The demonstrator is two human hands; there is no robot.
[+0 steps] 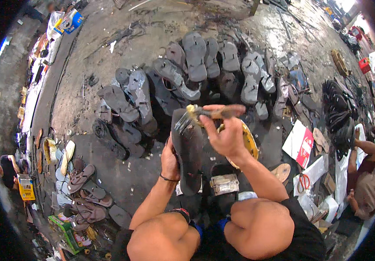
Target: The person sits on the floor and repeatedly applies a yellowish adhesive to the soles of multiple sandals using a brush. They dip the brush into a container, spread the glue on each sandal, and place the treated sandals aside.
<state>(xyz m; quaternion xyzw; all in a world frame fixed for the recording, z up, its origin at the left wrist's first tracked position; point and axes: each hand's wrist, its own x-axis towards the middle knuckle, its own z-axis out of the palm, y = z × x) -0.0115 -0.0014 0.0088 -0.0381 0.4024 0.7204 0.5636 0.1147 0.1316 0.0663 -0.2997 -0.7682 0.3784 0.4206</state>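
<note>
My left hand [170, 160] is closed round the side of a long dark sandal sole [190, 169], which stands lengthwise above my knees. In my right hand [228, 135] is a brush [211, 113] with a wooden handle, its yellow-crusted head pointing left. The brush's bristles lie over the upper part of the sole; whether they touch it is hard to tell from the blur. Partly hidden behind my right wrist is a round yellow-rimmed container [251, 143]. A smeared tin [225, 185] stands between the sole and my right forearm.
Several grey soles [195, 54] fan out in an arc ahead of me. Sandals [83, 178] lie in a heap at left, beside a green box [65, 232]. At right are red-handled scissors [303, 182], a red-and-white box [299, 143], stacked black pieces [338, 100] and another person [369, 187].
</note>
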